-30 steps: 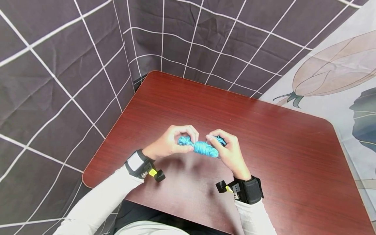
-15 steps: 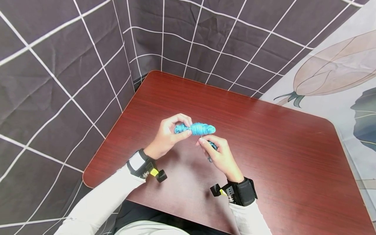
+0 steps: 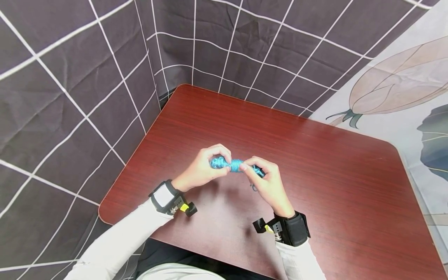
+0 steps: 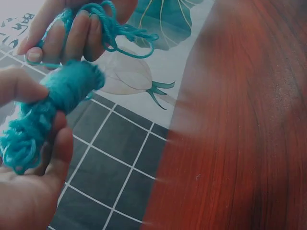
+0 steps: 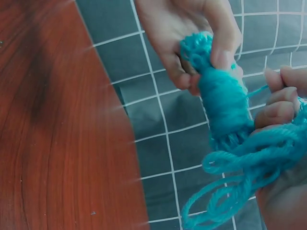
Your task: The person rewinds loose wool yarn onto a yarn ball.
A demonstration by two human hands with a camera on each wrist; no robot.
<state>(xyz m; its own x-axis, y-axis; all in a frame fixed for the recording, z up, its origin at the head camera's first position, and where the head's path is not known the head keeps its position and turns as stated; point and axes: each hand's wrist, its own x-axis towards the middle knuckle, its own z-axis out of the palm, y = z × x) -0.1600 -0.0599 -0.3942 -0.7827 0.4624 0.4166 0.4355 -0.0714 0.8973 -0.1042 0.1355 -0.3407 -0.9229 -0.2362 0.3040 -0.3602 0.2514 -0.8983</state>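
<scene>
A bundle of turquoise yarn (image 3: pixel 236 165), wrapped tightly round its middle, is held above the table. My left hand (image 3: pixel 204 167) pinches it near its looped left end, thumb on one side and fingers on the other. In the right wrist view, a single strand (image 5: pixel 257 91) runs from the wrapped bundle (image 5: pixel 223 100) to the pinched thumb and finger of my right hand (image 5: pixel 283 103). Loose loops of yarn (image 5: pixel 230 182) are gathered in that right palm and hang out below it. In the left wrist view, the right fingers (image 4: pixel 76 38) curl round these loops.
The reddish-brown wooden table (image 3: pixel 332 186) spreads under both hands. Dark cloth with a white grid (image 3: pixel 217 46) hangs behind and at the left. A pale cloth with a flower print (image 3: pixel 395 89) hangs at the right. Each wrist wears a black strap with a small camera.
The bundle was raised away from me half a second ago and is now lower again. My right hand has gone from below the bundle up to its right end, overlapping it.
</scene>
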